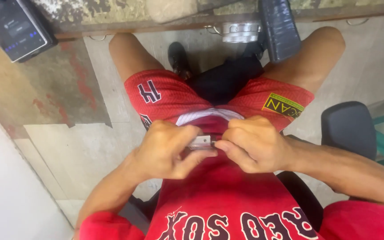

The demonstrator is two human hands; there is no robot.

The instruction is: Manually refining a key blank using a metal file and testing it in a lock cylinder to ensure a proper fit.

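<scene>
Both my hands meet in front of my belly, over my red shirt and red shorts. My left hand (pixel 167 149) and my right hand (pixel 252 142) pinch a small silvery metal part (pixel 201 142) between their fingertips. Only a short piece of the part shows between the fingers; the remainder is hidden by them. I am seated, with my bare knees apart below the hands.
A worn bench edge (pixel 156 24) runs along the top, with a dark tablet-like device (pixel 12 26) at the top left and a metal cylinder fitting (pixel 241 32) beside a black padded piece (pixel 281 29). A black chair armrest (pixel 350 126) is at the right, a white wall at the left.
</scene>
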